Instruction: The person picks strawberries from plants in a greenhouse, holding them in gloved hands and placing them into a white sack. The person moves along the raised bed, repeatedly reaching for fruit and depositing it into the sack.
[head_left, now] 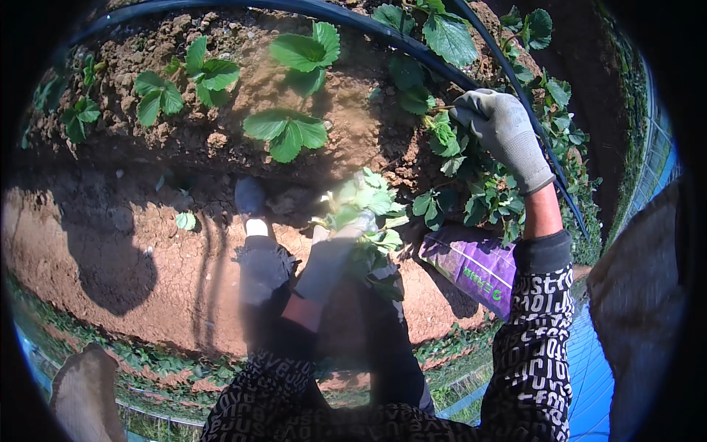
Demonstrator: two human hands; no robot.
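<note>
My right hand, in a grey knit glove, is curled low over strawberry plants at the edge of the soil bed. A thin brown stem runs into its bent fingers, and the black hose passes right beside it. In front of my legs, my left hand, also gloved, is closed around a bunch of picked strawberry leaves. Glare and a blurred patch hide most of those fingers.
Young strawberry plants stand in the raised bed. A black drip hose arches across it. A purple printed bag lies by my right forearm. One loose leaf rests on the dirt path, near my shoe.
</note>
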